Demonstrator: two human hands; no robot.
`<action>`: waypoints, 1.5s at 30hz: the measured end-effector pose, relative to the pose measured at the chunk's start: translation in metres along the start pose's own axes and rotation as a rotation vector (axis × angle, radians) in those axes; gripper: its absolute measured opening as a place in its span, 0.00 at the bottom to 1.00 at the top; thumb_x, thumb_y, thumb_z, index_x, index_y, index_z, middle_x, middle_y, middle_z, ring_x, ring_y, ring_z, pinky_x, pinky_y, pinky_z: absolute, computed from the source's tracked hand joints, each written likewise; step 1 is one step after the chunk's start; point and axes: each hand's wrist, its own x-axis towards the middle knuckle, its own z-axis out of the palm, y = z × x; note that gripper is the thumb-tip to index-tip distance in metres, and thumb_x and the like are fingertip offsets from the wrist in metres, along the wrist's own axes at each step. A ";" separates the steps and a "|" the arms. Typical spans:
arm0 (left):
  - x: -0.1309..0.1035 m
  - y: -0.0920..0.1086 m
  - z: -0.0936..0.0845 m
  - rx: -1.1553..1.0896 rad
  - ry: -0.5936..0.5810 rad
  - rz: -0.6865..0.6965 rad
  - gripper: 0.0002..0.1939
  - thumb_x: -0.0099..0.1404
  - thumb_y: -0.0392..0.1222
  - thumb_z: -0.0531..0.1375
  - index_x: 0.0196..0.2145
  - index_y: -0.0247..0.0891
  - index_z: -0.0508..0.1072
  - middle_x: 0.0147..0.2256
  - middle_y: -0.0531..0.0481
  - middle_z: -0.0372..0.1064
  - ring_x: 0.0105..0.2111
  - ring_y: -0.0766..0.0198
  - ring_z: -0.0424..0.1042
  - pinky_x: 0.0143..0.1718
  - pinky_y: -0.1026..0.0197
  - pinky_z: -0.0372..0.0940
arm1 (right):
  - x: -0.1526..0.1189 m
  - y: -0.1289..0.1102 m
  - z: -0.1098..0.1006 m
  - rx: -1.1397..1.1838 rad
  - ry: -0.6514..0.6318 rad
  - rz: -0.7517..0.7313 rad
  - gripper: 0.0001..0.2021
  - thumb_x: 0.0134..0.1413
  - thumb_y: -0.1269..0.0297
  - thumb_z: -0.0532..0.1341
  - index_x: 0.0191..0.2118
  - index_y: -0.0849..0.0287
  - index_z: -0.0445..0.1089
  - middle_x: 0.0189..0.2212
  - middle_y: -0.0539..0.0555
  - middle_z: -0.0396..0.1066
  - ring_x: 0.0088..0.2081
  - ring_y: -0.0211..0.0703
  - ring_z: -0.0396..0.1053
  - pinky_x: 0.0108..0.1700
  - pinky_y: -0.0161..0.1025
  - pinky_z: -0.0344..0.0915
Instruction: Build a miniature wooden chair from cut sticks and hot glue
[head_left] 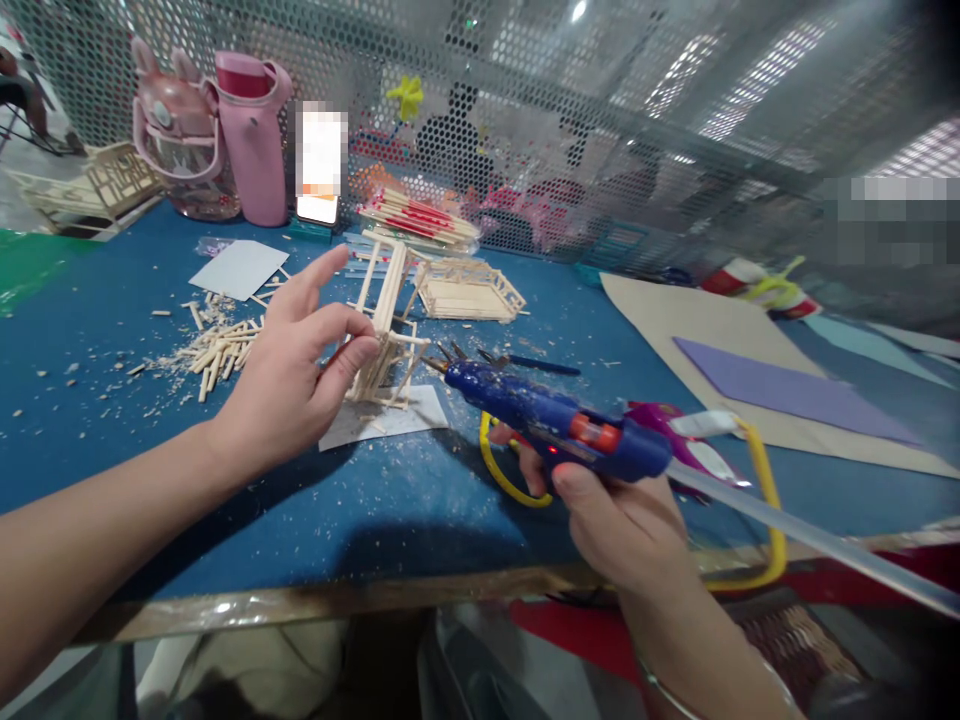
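In my right hand (626, 510) is a blue hot glue gun (517, 400), a red light glowing on its side and a long clear glue stick (810, 530) running out of its back. Its nozzle points left, close to a small frame model of thin wooden sticks (386, 330). My left hand (292, 360) pinches that model at its near left side, thumb and forefinger together, the other fingers raised. Under the model lies a white paper piece (420, 412). Whether nozzle and wood touch, I cannot tell.
Cut stick pieces (221, 350) and crumbs litter the blue table (262, 540) at left. Behind stand a pink bottle (255, 140), a clear rabbit-eared bottle (180, 150), a phone (319, 165) and a low stick tray (472, 295). Purple sheet (787, 390) and yellow-handled tool (772, 500) are right.
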 end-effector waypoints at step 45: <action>0.000 0.005 -0.002 -0.115 -0.106 -0.078 0.07 0.64 0.37 0.52 0.29 0.39 0.67 0.29 0.50 0.64 0.34 0.61 0.64 0.35 0.58 0.62 | 0.013 -0.006 0.005 -0.535 -0.040 -0.599 0.24 0.52 0.75 0.54 0.56 0.57 0.59 0.34 0.55 0.76 0.35 0.42 0.73 0.37 0.43 0.60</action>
